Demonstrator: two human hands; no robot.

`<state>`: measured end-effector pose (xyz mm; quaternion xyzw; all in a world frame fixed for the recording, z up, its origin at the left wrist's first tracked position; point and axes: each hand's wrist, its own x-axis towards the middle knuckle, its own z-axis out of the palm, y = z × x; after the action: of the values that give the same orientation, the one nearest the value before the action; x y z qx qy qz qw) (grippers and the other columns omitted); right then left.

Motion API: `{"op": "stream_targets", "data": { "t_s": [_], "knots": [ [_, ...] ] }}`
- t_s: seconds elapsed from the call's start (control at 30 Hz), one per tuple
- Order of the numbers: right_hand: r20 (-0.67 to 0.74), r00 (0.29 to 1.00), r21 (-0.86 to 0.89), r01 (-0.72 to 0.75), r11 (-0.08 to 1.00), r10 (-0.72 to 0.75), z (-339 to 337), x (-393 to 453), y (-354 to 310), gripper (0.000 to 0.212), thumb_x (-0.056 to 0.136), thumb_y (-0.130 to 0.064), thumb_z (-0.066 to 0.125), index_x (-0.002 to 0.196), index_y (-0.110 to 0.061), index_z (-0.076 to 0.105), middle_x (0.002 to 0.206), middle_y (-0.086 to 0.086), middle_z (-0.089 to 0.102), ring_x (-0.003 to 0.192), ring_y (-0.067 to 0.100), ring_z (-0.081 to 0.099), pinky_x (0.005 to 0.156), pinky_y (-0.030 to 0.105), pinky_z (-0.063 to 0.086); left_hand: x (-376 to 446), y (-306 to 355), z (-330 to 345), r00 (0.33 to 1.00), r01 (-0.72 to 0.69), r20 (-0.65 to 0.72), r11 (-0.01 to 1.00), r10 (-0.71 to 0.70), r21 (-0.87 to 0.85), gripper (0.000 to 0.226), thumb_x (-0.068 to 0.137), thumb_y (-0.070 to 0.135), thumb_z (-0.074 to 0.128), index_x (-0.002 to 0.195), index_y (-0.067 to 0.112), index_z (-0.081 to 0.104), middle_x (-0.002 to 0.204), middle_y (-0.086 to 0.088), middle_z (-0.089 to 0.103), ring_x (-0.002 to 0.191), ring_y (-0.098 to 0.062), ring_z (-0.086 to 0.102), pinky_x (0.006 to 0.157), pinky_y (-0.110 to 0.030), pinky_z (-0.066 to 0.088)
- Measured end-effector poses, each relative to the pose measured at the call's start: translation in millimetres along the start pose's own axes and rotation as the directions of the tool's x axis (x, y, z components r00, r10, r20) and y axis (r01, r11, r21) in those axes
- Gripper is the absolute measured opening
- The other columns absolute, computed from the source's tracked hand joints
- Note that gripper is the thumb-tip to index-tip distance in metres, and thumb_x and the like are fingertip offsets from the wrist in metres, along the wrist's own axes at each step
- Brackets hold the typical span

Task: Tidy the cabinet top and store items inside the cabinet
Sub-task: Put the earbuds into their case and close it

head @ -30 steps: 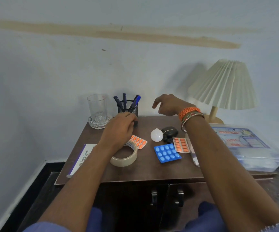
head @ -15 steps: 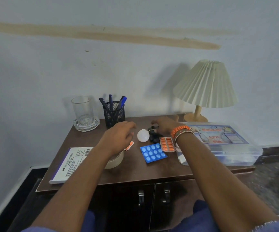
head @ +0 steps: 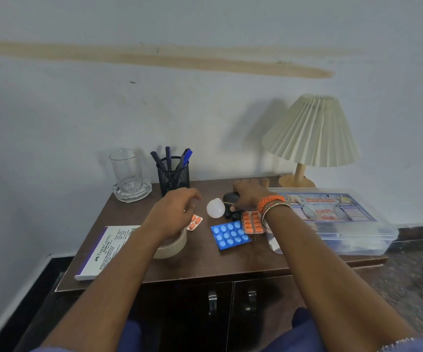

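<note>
Both my hands are out over the cluttered cabinet top [head: 205,265], nothing stored yet.

Far left of my left hand [head: 172,214] lies one white pad [head: 106,250]; beyond it stand one glass [head: 126,171] and one pen holder [head: 173,174]. That hand hovers loosely curled, holding nothing I can see, over one tape roll [head: 172,246] and a small orange blister pack [head: 195,222]. Between my hands sit one bulb [head: 215,208] and one blue blister pack [head: 230,235]. My right hand [head: 251,196] rests, fingers spread, on a dark object [head: 230,198]; whether it grips, I cannot tell. A second orange pack [head: 252,222] lies under that wrist, one first aid box [head: 332,219] and one lamp [head: 309,133] to its right. Risk, I judge: lifting the dark thing could nudge the touching bulb so it rolls off the edge.
</note>
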<state>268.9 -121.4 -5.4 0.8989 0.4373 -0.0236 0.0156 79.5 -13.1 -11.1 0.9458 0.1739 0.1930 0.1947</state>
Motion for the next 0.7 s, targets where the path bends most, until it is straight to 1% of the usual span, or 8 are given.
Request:
{"op": "stream_targets", "data": {
  "t_s": [0.2,0.3,0.37,0.43,0.5,0.57,0.63,0.7],
  "knots": [
    [-0.097,0.995,0.229,0.029,0.973,-0.007,-25,1,-4,0.035,0.079,-0.025,0.070,0.104,-0.018,0.047,0.113,0.005,0.060,0.108,0.025,0.053,0.103,0.047,0.027,4,-1,-15,0.996,-0.007,-0.092,0.996,-0.001,-0.092,0.030,0.090,0.007,0.050,0.116,0.018,0.060,0.119,0.002,0.063,0.106,-0.012,0.058,0.094,-0.031,0.049],
    [-0.218,0.976,0.294,0.081,0.952,-0.015,-33,-2,-9,0.038,0.083,-0.025,0.066,0.114,-0.017,0.046,0.112,0.007,0.062,0.103,0.026,0.057,0.099,0.046,0.036,5,3,-18,0.987,0.020,-0.149,0.973,-0.055,-0.230,0.028,0.091,0.008,0.052,0.115,0.019,0.060,0.111,0.005,0.064,0.104,-0.007,0.057,0.085,-0.014,0.042],
    [-0.318,0.948,0.498,0.175,0.849,-0.008,-37,-7,-17,0.047,0.084,-0.024,0.067,0.125,-0.019,0.044,0.113,0.011,0.062,0.101,0.028,0.060,0.092,0.046,0.048,6,10,-18,0.967,0.073,-0.196,0.918,-0.160,-0.390,0.025,0.091,0.012,0.055,0.114,0.022,0.059,0.102,0.009,0.063,0.101,-0.007,0.057,0.082,-0.010,0.041],
    [-0.366,0.930,0.769,0.281,0.574,0.035,-47,-12,-28,0.049,0.086,-0.019,0.067,0.131,-0.017,0.046,0.111,0.014,0.060,0.098,0.030,0.062,0.084,0.043,0.056,8,17,-21,0.941,0.131,-0.183,0.803,-0.286,-0.581,0.025,0.092,0.017,0.056,0.116,0.023,0.055,0.097,0.012,0.060,0.103,-0.012,0.058,0.088,-0.024,0.049],
    [-0.302,0.952,0.951,0.298,0.080,0.051,-64,-22,-45,0.041,0.088,-0.010,0.064,0.127,-0.008,0.051,0.107,0.018,0.060,0.090,0.030,0.066,0.074,0.038,0.060,8,26,-26,0.922,0.170,-0.105,0.633,-0.373,-0.755,0.029,0.091,0.019,0.058,0.119,0.020,0.053,0.102,0.007,0.059,0.107,-0.017,0.057,0.089,-0.035,0.053],
    [-0.259,0.966,0.915,0.250,-0.318,0.015,-77,-29,-61,0.033,0.087,-0.005,0.065,0.118,-0.003,0.054,0.102,0.020,0.064,0.084,0.030,0.069,0.071,0.037,0.061,7,35,-32,0.907,0.168,-0.044,0.457,-0.419,-0.874,0.030,0.089,0.020,0.061,0.118,0.018,0.054,0.113,-0.002,0.060,0.111,-0.019,0.058,0.089,-0.036,0.054],
    [-0.245,0.969,0.842,0.225,-0.489,0.025,-82,-31,-72,0.029,0.085,-0.004,0.067,0.110,-0.004,0.053,0.097,0.019,0.066,0.081,0.030,0.070,0.073,0.037,0.060,6,40,-37,0.889,0.110,-0.045,0.308,-0.456,-0.945,0.021,0.087,0.020,0.064,0.107,0.019,0.059,0.118,-0.008,0.061,0.111,-0.021,0.059,0.091,-0.039,0.053],
    [-0.241,0.969,0.834,0.231,-0.501,0.045,-82,-32,-79,0.023,0.083,-0.003,0.067,0.099,-0.007,0.052,0.094,0.015,0.066,0.080,0.025,0.069,0.075,0.034,0.059,5,42,-42,0.876,0.019,-0.080,0.200,-0.475,-0.980,0.011,0.087,0.018,0.064,0.096,0.021,0.061,0.115,-0.009,0.064,0.111,-0.022,0.061,0.088,-0.038,0.054]
  ]
}}
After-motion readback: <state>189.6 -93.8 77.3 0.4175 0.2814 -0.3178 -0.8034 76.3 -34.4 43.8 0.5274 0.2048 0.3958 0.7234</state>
